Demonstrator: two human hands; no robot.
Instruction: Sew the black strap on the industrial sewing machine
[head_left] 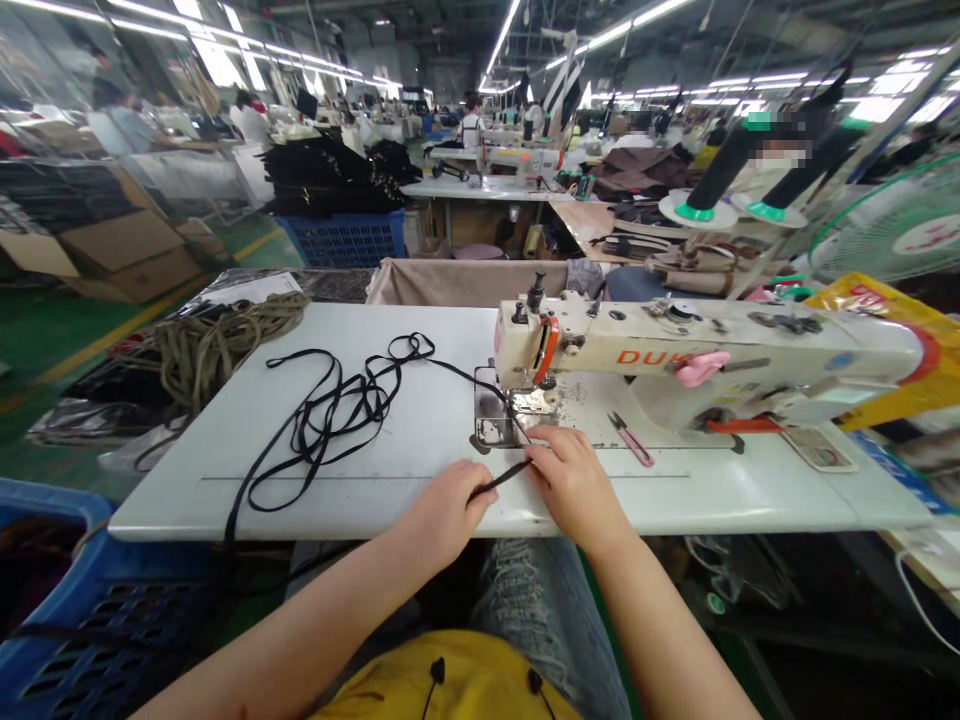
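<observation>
From where I stand, the person's left hand (450,505), just below the middle of the frame, has thumb and fingers pinched around a black strap (501,478); the right hand (566,475), a little to its right, closes its fingertips on the same strap, near the needle area of the sewing machine (592,345), though its thumb is mostly hidden from me; the strap bridges the small gap between the hands, and its slack lies in loose loops across the left half of the white table (697,503), one length dropping over the front edge at lower left; another stretch runs from the loops to the machine's foot, at the centre of the frame; pink-handled snips (640,447) lie right of the right hand, touching neither hand; a bundle of olive straps (202,360) is heaped at the left, above a blue basket (97,510) in the lower left corner; dark thread cones (724,170) stand at upper right, beside a green-rimmed fan (900,230) at the right edge
</observation>
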